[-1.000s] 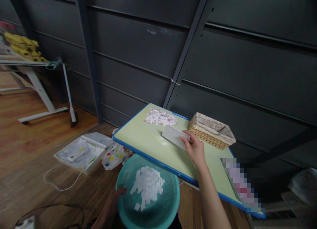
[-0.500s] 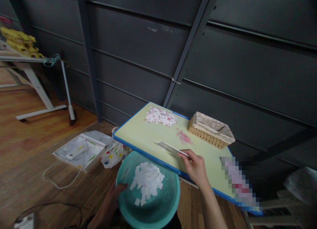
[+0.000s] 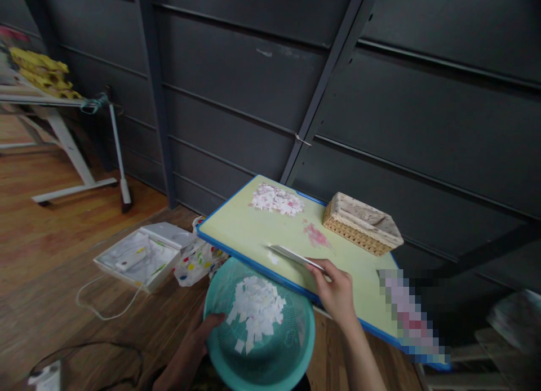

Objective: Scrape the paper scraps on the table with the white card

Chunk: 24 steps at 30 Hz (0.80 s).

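Observation:
My left hand (image 3: 208,328) is closed on the left rim of a teal mesh colander (image 3: 310,337). A heap of white paper scraps (image 3: 258,307) lies in the colander, which sits under the near edge of a pale yellow board with a blue rim (image 3: 232,225). My right hand (image 3: 337,289) grips a long, thin, flat blade-like tool (image 3: 291,256), held low over the board with its tip pointing left. Beside the blade is a small white scrap (image 3: 273,258). Farther back on the board rests a pile of white and pinkish scraps (image 3: 276,199).
A cloth-lined wicker basket (image 3: 359,233) stands at the board's back right, near a pink stain (image 3: 316,235). On the floor to the left are an open white box (image 3: 139,261), a dotted plastic bag (image 3: 196,261) and a power strip (image 3: 47,378). A dark panelled wall (image 3: 236,81) rises behind.
The blade has tilted, and a small white scrap now shows beside it on the board. The colander, with my left hand on it, sits slightly farther right in view; the whole view has shifted a little.

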### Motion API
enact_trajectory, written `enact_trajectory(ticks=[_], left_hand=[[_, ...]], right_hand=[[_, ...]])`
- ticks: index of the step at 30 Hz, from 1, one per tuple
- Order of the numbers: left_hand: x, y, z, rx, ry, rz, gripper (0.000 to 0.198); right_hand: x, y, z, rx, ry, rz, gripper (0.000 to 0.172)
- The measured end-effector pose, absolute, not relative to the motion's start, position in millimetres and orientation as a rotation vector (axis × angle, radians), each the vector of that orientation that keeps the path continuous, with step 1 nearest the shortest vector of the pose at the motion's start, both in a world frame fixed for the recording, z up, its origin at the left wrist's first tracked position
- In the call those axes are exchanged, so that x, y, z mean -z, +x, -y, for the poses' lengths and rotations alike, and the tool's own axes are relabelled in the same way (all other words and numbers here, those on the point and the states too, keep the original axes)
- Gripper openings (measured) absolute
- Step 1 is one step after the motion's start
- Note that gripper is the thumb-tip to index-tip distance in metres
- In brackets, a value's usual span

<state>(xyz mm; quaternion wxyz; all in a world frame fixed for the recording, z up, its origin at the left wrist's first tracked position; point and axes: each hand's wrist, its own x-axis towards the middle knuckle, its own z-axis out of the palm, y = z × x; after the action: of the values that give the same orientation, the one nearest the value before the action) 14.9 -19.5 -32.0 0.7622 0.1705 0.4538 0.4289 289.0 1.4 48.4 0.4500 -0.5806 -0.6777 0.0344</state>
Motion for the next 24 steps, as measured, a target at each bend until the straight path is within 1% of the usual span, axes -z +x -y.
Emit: enact_trajectory(ticks=[4, 8, 12, 19, 24], left_hand=[[25.2, 17.0, 20.9, -0.927, 0.366, -1.004, 0.073], [14.5, 17.0, 24.1, -0.935, 0.386, -1.008, 0.071], [7.5, 15.4, 27.8, -0.923, 0.425, -0.97, 0.064], [9.1, 20.7, 26.8, -0.912, 0.391, -1.016, 0.069], [19.9, 19.8, 24.7, -0.934, 0.407, -0.967, 0.07]], right_hand=[[-54.1, 294.8, -11.7, -0.001, -1.486, 1.607, 0.021], [-55.9, 293.4, -18.6, -0.042, -1.484, 1.69, 0.023], [-56.8, 292.1, -24.2, -0.066, -1.492, 1.766, 0.024], [-70.9, 288.9, -51.0, 0.059, -1.448, 1.905, 0.022], [-64.7, 287.2, -39.8, 0.138, -1.425, 1.768, 0.02]])
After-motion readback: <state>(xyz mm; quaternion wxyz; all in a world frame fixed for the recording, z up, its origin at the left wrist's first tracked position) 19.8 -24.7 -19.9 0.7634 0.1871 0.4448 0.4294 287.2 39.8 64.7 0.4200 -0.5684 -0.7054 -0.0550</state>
